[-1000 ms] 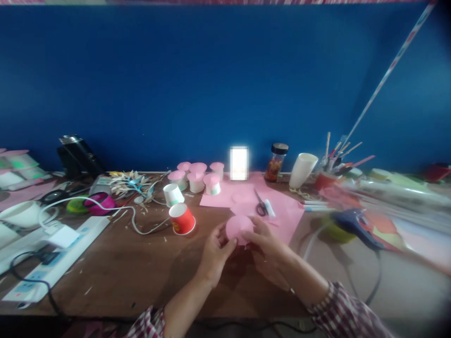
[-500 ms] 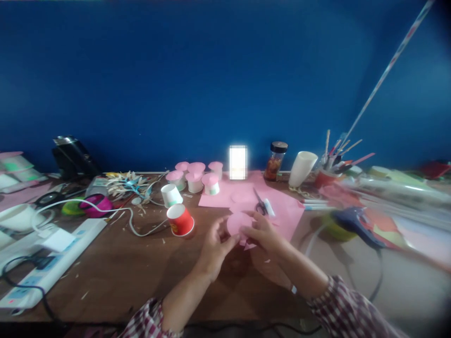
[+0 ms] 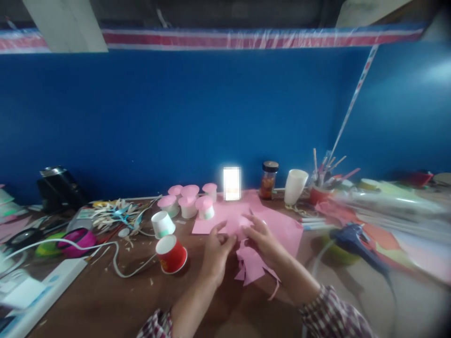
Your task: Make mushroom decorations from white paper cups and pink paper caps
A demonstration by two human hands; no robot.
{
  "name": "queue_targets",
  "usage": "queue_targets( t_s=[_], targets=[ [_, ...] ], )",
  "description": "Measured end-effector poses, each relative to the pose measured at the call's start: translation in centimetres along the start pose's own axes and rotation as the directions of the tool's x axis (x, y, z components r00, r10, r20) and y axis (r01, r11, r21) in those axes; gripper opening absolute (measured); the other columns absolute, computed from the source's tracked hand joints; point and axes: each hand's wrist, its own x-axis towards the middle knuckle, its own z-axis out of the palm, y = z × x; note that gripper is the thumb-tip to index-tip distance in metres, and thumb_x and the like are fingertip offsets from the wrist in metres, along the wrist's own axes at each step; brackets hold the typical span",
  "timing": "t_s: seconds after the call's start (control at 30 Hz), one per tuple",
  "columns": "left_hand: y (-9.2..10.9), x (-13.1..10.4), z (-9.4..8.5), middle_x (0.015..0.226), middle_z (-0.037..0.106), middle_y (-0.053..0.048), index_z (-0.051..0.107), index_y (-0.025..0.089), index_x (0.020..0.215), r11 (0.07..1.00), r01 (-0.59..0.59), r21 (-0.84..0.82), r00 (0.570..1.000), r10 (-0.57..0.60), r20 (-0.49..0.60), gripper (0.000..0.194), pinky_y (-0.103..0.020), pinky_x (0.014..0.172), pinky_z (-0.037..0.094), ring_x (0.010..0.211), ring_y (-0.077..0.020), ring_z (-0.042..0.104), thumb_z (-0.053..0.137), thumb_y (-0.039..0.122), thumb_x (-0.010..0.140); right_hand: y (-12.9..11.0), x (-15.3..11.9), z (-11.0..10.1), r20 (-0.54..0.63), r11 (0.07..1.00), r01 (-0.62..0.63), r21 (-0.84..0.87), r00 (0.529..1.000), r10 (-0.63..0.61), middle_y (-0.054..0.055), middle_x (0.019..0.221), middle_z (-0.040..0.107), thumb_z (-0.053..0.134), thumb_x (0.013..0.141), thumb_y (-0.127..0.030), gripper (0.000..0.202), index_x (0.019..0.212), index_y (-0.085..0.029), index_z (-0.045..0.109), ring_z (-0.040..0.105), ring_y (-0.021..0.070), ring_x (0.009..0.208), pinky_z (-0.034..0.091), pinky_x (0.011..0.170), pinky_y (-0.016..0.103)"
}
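A small round piece of pink paper (image 3: 235,224) is held between my left hand (image 3: 217,251) and my right hand (image 3: 262,239), both with bent fingers at its edges. Cut pink scraps (image 3: 251,265) lie just below my right hand. Behind my hands a large pink sheet (image 3: 282,225) covers part of the table. To the left, a red paper cup (image 3: 171,256) and a white cup (image 3: 163,224) lie tilted. Several small cups topped with pink discs (image 3: 189,192) stand behind them.
A glue gun (image 3: 352,234), a pen holder (image 3: 321,193), a white cup (image 3: 295,187) and a jar (image 3: 268,180) are at the right. Cables, a power strip (image 3: 45,300), a magenta tape roll (image 3: 79,241) and wooden sticks (image 3: 118,213) occupy the left.
The view has tilted upward, so the table sits lower in the picture. My hands still hold the pink disc, and the cut scraps below it now show more fully.
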Motion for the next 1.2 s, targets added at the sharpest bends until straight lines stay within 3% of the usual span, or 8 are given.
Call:
queue_targets(
  t_s=[0.23, 0.5, 0.67, 0.8, 0.97, 1.2],
  targets=[
    [-1.8, 0.1, -0.8, 0.07, 0.066, 0.001, 0.042, 0.017, 0.127, 0.998, -0.031, 0.06, 0.999, 0.029, 0.04, 0.067, -0.025, 0.064, 0.048, 0.064, -0.0139, 0.064, 0.075, 0.036, 0.071, 0.4, 0.2, -0.5, -0.104, 0.999, -0.007, 0.037, 0.995, 0.011, -0.005, 0.067, 0.053, 0.072, 0.072, -0.038, 0.045, 0.11, -0.018, 0.058, 0.05, 0.0079, 0.054, 0.048, 0.051, 0.021],
    [-1.9, -0.5, -1.0, 0.073, 0.07, -0.002, 0.041, 0.017, 0.129, 0.995, -0.012, 0.101, 0.999, 0.007, 0.047, 0.066, -0.026, 0.065, 0.051, 0.066, -0.0154, 0.066, 0.071, 0.037, 0.075, 1.0, 0.6, -0.8, -0.096, 0.999, 0.037, 0.008, 0.995, -0.036, -0.009, 0.054, 0.051, 0.073, 0.071, -0.037, 0.054, 0.114, -0.013, 0.051, 0.048, 0.0076, 0.045, 0.041, 0.046, 0.021],
    [-2.1, -0.7, -1.0, 0.076, 0.071, -0.004, 0.037, 0.018, 0.133, 0.995, -0.015, 0.1, 0.998, 0.01, 0.056, 0.067, -0.027, 0.066, 0.052, 0.071, -0.0177, 0.068, 0.069, 0.038, 0.077, 1.1, 0.7, -1.0, -0.114, 0.999, 0.027, 0.024, 0.993, -0.024, -0.008, 0.057, 0.052, 0.075, 0.068, -0.037, 0.054, 0.112, -0.015, 0.053, 0.049, 0.0076, 0.047, 0.043, 0.047, 0.021],
    [-2.3, -0.5, -1.1, 0.079, 0.072, -0.004, 0.036, 0.018, 0.133, 0.995, -0.036, 0.096, 0.999, 0.032, 0.041, 0.066, -0.028, 0.071, 0.053, 0.075, -0.0183, 0.07, 0.069, 0.037, 0.078, 0.9, 0.4, -0.8, -0.125, 1.0, -0.023, -0.01, 0.992, 0.022, -0.007, 0.06, 0.051, 0.069, 0.075, -0.042, 0.046, 0.111, -0.017, 0.057, 0.05, 0.0084, 0.05, 0.046, 0.047, 0.021],
    [-1.9, -0.4, -1.1, 0.073, 0.072, -0.001, 0.035, 0.018, 0.136, 0.988, -0.059, 0.142, 0.998, 0.063, -0.023, 0.073, -0.027, 0.069, 0.052, 0.069, -0.0175, 0.069, 0.07, 0.039, 0.076, 1.2, 0.1, -0.9, -0.047, 0.994, -0.074, -0.076, 0.996, 0.07, -0.002, 0.073, 0.058, 0.072, 0.074, -0.042, 0.049, 0.115, -0.021, 0.055, 0.061, 0.0119, 0.062, 0.048, 0.052, 0.021],
    [-1.6, -0.8, -1.2, 0.078, 0.073, -0.005, 0.035, 0.017, 0.135, 0.929, -0.156, 0.334, 0.985, 0.171, -0.017, 0.065, -0.029, 0.069, 0.052, 0.072, -0.0197, 0.069, 0.064, 0.04, 0.081, 1.7, 0.2, -1.0, 0.072, 0.996, -0.032, -0.08, 0.997, 0.038, -0.004, 0.072, 0.059, 0.08, 0.066, -0.028, 0.069, 0.125, -0.02, 0.046, 0.06, 0.013, 0.068, 0.047, 0.058, 0.024]
  ],
)
